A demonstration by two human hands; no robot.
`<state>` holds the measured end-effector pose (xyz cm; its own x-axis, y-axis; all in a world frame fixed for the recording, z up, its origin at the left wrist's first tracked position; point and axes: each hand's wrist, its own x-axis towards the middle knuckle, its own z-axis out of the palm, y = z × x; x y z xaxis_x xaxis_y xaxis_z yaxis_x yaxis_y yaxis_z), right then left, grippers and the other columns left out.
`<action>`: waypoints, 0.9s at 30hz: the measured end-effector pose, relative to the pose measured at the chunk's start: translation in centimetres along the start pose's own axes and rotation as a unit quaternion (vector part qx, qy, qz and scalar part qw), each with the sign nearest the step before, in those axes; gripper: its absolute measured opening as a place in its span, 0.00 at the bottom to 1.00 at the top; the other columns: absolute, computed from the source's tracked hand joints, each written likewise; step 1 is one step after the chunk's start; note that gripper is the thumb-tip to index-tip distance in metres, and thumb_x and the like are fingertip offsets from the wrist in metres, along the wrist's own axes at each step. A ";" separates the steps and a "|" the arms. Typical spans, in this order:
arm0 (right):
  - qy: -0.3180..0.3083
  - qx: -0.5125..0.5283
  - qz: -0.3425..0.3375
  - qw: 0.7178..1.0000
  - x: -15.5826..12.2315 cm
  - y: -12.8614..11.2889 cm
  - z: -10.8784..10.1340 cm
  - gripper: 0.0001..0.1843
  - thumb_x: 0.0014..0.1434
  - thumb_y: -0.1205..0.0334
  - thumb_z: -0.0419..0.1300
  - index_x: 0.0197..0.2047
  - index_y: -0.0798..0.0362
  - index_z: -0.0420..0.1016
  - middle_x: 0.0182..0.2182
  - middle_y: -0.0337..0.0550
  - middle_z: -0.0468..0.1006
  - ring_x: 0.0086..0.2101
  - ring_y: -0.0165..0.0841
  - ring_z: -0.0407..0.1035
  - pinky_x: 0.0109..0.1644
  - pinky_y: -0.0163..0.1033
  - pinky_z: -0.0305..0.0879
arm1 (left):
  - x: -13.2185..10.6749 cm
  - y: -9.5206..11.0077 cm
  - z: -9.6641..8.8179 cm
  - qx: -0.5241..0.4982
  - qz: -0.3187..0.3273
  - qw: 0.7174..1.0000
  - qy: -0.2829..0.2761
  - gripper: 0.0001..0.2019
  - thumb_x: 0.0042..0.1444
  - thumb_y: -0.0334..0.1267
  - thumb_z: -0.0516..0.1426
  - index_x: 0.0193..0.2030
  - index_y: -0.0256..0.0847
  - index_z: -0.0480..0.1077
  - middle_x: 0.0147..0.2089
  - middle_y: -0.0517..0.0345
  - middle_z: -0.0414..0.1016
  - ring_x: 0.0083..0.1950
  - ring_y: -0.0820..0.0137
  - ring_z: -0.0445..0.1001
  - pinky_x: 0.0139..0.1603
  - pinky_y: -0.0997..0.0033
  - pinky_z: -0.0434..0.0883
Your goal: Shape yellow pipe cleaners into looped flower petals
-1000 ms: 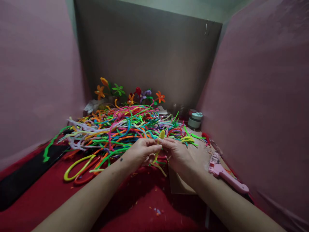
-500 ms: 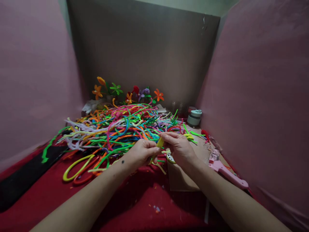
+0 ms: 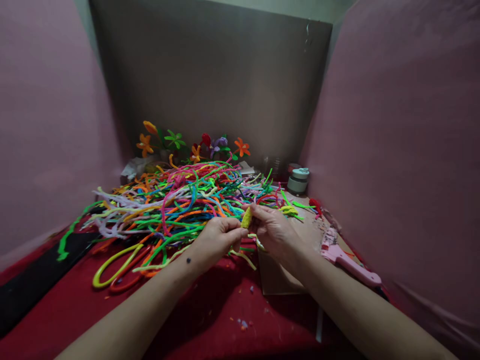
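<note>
Between the hands: a short fuzzy yellow pipe cleaner piece (image 3: 246, 218) stands nearly upright, pinched by the left hand (image 3: 219, 237) and the right hand (image 3: 275, 230), low over the table.
Left hand: fingertips closed on the lower part of the yellow piece, palm turned inward, forearm reaching in from the lower left.
Right hand: thumb and forefinger clasped on the upper part of the same piece, the other fingers curled under; a pale strand (its colour is hard to tell) loops out below the palm.
Under the hands: a red cloth table cover (image 3: 210, 310) strewn with small bright scraps, and a flat brown cardboard sheet (image 3: 277, 282) lying beneath the right wrist.
Just behind the hands: a wide tangled heap of pipe cleaners in many colours (image 3: 176, 200), its near edge touching the fingers.
Left of the hands: a long yellow pipe cleaner loop (image 3: 112, 261) beside a red one, and further out a flat black strip (image 3: 33, 280) along the cloth.
Right of the hands: a pink plastic glue gun (image 3: 347, 259) lying near the pink side wall (image 3: 393, 150).
Far edge: small pipe cleaner flowers in orange, green, red and purple (image 3: 195, 145) standing behind the heap, and a squat jar with a pale green lid (image 3: 298, 181) to their right, all against a brown back board (image 3: 210, 85).
</note>
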<state>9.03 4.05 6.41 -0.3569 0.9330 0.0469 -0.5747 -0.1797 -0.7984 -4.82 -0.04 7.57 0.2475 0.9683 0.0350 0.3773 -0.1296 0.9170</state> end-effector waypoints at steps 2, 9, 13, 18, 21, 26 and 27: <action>-0.039 -0.022 0.008 0.999 -0.3 0.1 0.0 0.09 0.43 0.60 0.66 0.24 0.58 0.75 0.20 0.38 0.70 0.22 0.25 0.60 0.27 0.33 0.56 | 0.1 -0.2 0.0 -0.026 -0.009 1.000 0.001 0.14 0.50 0.43 0.53 0.18 0.37 0.62 0.14 0.68 0.53 0.17 0.80 0.49 0.19 0.78 0.47; -0.062 -0.064 0.013 0.996 -0.5 0.2 -0.3 0.08 0.38 0.66 0.67 0.24 0.59 0.74 0.20 0.37 0.71 0.22 0.26 0.63 0.26 0.33 0.58 | -0.1 0.0 -0.1 -0.067 -0.033 0.997 -0.020 0.15 0.49 0.44 0.55 0.19 0.36 0.63 0.13 0.68 0.54 0.15 0.81 0.47 0.17 0.78 0.44; -0.028 -0.066 0.010 0.997 -0.3 0.1 -0.4 0.09 0.39 0.64 0.67 0.22 0.59 0.72 0.19 0.36 0.70 0.20 0.25 0.63 0.25 0.33 0.57 | -0.1 0.1 -0.3 -0.034 -0.028 0.999 -0.020 0.18 0.53 0.48 0.51 0.22 0.36 0.66 0.12 0.68 0.52 0.13 0.80 0.48 0.15 0.78 0.46; -0.002 -0.035 0.027 0.999 0.3 -0.2 -0.9 0.08 0.39 0.65 0.66 0.22 0.59 0.71 0.17 0.35 0.69 0.18 0.24 0.60 0.23 0.32 0.54 | 0.3 -1.0 -0.6 0.045 0.122 0.987 0.099 0.10 0.53 0.38 0.54 0.42 0.39 0.69 0.29 0.61 0.68 0.25 0.77 0.64 0.25 0.78 0.62; 0.029 -0.014 0.044 0.999 0.5 -0.2 -1.0 0.07 0.37 0.68 0.66 0.20 0.58 0.70 0.16 0.35 0.68 0.18 0.23 0.59 0.22 0.31 0.53 | 0.3 -1.5 -0.6 0.146 0.271 0.944 0.116 0.11 0.55 0.34 0.53 0.44 0.42 0.70 0.35 0.56 0.70 0.34 0.73 0.68 0.37 0.74 0.67; 0.092 0.002 0.077 0.993 0.5 -0.4 -0.9 0.05 0.37 0.71 0.63 0.19 0.58 0.70 0.15 0.35 0.68 0.18 0.23 0.59 0.23 0.31 0.56 | -0.3 -1.4 -0.6 0.302 0.374 0.867 0.128 0.09 0.57 0.34 0.52 0.39 0.41 0.73 0.33 0.54 0.70 0.32 0.75 0.68 0.31 0.78 0.66; 0.098 0.005 0.085 0.992 0.5 -0.4 -0.8 0.04 0.38 0.72 0.63 0.20 0.58 0.70 0.15 0.35 0.68 0.18 0.23 0.59 0.23 0.32 0.56 | -0.3 -1.5 -0.6 0.325 0.382 0.855 0.129 0.09 0.57 0.34 0.52 0.39 0.41 0.74 0.32 0.54 0.69 0.31 0.75 0.68 0.30 0.79 0.66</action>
<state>9.66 4.88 6.25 -0.2995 0.9316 -0.2060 -0.5266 -0.3415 -0.7785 -5.96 -0.06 6.46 0.4709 0.5514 0.6886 0.6303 -0.7565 0.1747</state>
